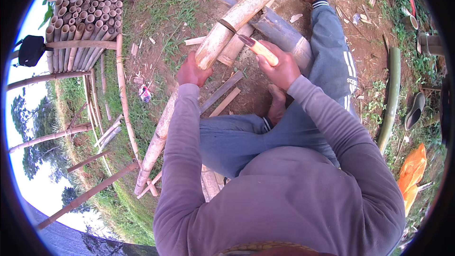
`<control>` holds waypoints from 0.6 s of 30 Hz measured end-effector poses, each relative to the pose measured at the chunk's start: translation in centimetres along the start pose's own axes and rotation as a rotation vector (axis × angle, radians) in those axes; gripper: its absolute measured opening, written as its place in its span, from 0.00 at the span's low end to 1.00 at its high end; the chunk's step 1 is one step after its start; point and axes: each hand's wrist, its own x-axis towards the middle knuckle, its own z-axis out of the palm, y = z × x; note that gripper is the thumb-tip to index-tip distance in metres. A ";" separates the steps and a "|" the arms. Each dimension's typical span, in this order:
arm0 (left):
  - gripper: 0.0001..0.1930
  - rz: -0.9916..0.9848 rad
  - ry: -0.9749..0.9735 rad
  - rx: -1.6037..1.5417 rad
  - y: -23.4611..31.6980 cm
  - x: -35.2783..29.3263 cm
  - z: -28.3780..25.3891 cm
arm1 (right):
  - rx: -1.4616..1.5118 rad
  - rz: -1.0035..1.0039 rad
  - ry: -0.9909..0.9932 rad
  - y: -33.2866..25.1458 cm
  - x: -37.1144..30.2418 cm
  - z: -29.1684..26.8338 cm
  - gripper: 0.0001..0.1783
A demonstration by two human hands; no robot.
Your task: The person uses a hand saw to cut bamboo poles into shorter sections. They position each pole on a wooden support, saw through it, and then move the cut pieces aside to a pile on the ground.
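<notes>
With the middle of the view as the dial's centre, a black bag (31,50) hangs between 9 and 10 o'clock. Just beside it, at 10 o'clock, is a dense stack of cut bamboo (90,16), many of its round open ends showing. Wooden rails (121,73) stand at 9 to 10 o'clock, and a slanting pole (155,147) lies at 8 o'clock.

At 11 o'clock the left hand (193,70) is closed around the near end of a pale bamboo pole (246,9), which runs from there up toward 1 o'clock. Split strips (222,91) lie on the ground just below 12 o'clock, near the centre. A thicker grey bamboo (284,34) passes crosswise beneath the pale pole, toward 1 o'clock.

A knife (265,53) is at 1 o'clock, its dark blade reaching leftward across the pale pole. The right hand (280,68), between 1 and 2 o'clock, is wrapped firmly around its light wooden handle.

A green bamboo pole (391,95) and a shoe (415,110) lie at 3 o'clock, with orange plastic (412,170) between 3 and 4.
</notes>
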 end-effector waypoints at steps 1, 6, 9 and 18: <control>0.46 -0.002 -0.010 0.019 0.8 0.0 -0.5 | 0.016 0.009 0.017 0.0 2.2 1.2 0.26; 0.44 -0.021 0.053 -0.012 -0.5 -0.4 0.0 | 0.079 0.014 -0.029 -0.2 -4.2 -3.4 0.27; 0.46 -0.013 0.053 -0.019 -1.5 -0.8 0.9 | 0.048 -0.081 -0.031 -1.1 -9.3 -8.3 0.28; 0.42 -0.030 0.118 0.070 -2.6 -0.4 -1.8 | -0.055 0.128 -0.088 1.4 0.3 0.1 0.27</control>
